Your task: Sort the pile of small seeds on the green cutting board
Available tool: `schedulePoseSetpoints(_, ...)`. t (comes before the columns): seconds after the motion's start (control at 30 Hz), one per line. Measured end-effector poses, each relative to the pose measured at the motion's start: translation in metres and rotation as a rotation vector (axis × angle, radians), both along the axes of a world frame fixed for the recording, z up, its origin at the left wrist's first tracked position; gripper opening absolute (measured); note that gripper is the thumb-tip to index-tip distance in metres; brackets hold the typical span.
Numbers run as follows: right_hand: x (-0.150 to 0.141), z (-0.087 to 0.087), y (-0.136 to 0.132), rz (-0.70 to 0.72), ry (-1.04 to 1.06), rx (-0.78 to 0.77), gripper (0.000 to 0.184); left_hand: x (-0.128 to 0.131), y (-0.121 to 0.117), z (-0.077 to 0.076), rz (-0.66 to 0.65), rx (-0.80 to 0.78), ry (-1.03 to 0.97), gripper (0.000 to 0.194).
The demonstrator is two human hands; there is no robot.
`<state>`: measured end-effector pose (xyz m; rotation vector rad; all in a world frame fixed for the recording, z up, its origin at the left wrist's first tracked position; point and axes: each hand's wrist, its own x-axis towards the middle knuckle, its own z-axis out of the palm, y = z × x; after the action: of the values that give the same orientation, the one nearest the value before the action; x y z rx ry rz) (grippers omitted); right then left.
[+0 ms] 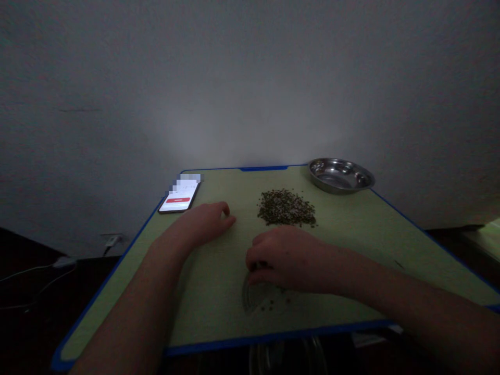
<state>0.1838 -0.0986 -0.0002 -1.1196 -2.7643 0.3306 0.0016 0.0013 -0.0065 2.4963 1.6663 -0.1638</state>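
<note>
My left hand (213, 219) rests on the table left of the heap, its fingers loosely bent. A gap shows between thumb and forefinger, with nothing in it. My right hand (281, 259) is bent over a clear shallow dish (247, 298), thumb and fingers drawn together. What they pinch, if anything, is too dark and small to name. A few small dark grains (270, 306) lie in or under the see-through dish; I cannot tell which. Just beyond my right hand lies a loose heap of small brown-green grains (287, 207).
At the back right of the blue-edged table (219, 302) stands a shallow steel bowl (339, 177). A phone (180, 195) with a lit screen lies at the left edge. A wall rises behind. Cables and a plug (113, 240) are at the lower left.
</note>
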Motion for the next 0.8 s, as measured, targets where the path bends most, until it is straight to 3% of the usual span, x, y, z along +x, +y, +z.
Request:
schedulePoseSetpoints(0.17,0.005,0.003,-0.001,0.058,-0.008,-0.024,0.016,0.001,0.0,0.0,0.002,-0.003,0.006,0.044)
schedulePoseSetpoints(0.47,0.024,0.007,-0.004,0.043,-0.018,-0.113,0.018,0.001,-0.001,0.002,0.012,-0.011,0.021,0.045)
schedulePoseSetpoints(0.67,0.039,0.002,-0.001,-0.057,0.017,-0.15,0.017,-0.001,0.001,0.0,-0.003,-0.017,0.002,0.047)
schedulePoseSetpoints(0.8,0.058,-0.006,-0.001,-0.212,0.044,-0.146,0.017,-0.001,0.001,0.001,0.0,-0.018,-0.003,0.047)
